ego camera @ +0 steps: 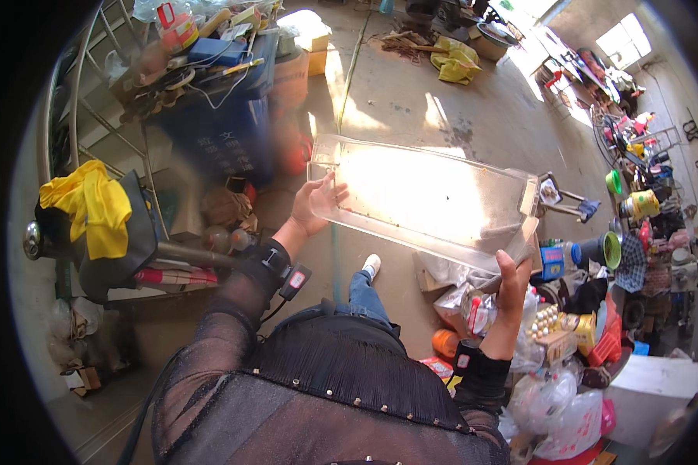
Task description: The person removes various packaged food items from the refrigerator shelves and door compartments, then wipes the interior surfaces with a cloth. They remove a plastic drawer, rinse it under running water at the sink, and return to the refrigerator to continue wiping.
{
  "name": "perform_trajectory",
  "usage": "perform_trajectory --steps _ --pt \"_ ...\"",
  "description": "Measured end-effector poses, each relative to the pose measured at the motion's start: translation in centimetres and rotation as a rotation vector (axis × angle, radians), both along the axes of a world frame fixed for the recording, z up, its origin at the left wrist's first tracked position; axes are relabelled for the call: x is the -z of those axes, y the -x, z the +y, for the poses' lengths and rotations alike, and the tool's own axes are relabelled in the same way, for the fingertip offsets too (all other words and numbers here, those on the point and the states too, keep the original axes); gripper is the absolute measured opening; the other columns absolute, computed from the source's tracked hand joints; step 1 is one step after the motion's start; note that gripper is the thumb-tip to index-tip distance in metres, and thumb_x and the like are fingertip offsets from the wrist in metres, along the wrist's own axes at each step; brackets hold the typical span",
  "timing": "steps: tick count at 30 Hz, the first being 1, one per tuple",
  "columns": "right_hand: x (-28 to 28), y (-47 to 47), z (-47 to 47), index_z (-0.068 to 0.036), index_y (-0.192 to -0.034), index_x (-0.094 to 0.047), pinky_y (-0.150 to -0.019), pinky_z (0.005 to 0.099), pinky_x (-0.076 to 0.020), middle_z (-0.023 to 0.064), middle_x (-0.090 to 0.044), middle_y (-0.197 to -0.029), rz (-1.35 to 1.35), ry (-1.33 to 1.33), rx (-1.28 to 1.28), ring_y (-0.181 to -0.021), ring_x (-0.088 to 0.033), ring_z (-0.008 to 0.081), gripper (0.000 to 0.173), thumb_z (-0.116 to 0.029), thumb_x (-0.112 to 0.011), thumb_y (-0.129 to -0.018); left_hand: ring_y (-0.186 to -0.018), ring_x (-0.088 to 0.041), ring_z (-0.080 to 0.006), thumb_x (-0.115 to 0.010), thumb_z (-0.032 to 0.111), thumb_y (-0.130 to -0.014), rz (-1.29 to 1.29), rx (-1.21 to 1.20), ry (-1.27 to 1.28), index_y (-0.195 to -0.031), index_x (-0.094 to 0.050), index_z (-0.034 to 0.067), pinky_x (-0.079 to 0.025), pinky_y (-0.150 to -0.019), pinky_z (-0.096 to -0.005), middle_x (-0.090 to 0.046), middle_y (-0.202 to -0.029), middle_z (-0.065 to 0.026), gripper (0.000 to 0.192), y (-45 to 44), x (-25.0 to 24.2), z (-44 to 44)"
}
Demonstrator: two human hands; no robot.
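A long, clear plastic bin [407, 192] is held up in front of me, tilted, with bright sunlight glaring through its middle. A few small dark specks show on its inside. My left hand [313, 204] grips its left end, some fingers visible through the clear wall. At the opposite end, my right hand [512, 285] holds the near right corner, thumb up. A grey cloth [488, 281] is bunched at that corner beside the right hand; part of it lies behind the plastic, and I cannot tell how the hidden fingers hold it.
A blue bin [215, 136] heaped with clutter stands at the left, near a metal ladder [87, 87]. Closer in is a seat with a yellow cloth [93, 203]. Plastic bags [558, 407], an egg tray [544, 321] and cartons crowd the right. Concrete floor [395, 110] stretches ahead.
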State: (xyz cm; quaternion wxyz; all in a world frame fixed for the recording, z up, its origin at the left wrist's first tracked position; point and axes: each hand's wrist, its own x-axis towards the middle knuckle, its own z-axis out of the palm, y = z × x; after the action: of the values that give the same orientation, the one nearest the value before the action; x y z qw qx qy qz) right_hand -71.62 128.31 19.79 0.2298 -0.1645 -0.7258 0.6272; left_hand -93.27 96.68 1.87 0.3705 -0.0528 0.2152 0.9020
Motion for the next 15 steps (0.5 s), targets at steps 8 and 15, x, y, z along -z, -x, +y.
perform_trajectory --steps 8,15 --pt "0.7 14.3 17.8 0.002 -0.144 -0.026 -0.103 0.033 -0.0335 0.0139 -0.042 -0.137 -0.05 0.016 -0.082 -0.123 -0.043 0.0224 0.083 -0.034 -0.069 -0.082 -0.115 -0.051 -0.0268 -0.057 0.042 -0.079 -0.068 0.068 0.299 -0.126 -0.046 0.011 -0.038 -0.096 -0.0578 -0.055 -0.121 -0.0134 0.058 14.5 -2.7 12.6" --pt "0.8 28.0 32.4 0.0 -0.138 -0.039 -0.096 0.0311 -0.0423 0.0142 -0.049 -0.131 -0.032 0.047 0.134 -0.113 -0.054 0.0217 0.063 -0.045 -0.049 -0.095 -0.118 -0.049 -0.0262 -0.052 0.037 -0.078 -0.072 -0.091 0.348 -0.127 -0.048 0.01 -0.039 -0.095 -0.0591 -0.054 -0.123 -0.0103 0.055 26.3 -0.6 20.2"
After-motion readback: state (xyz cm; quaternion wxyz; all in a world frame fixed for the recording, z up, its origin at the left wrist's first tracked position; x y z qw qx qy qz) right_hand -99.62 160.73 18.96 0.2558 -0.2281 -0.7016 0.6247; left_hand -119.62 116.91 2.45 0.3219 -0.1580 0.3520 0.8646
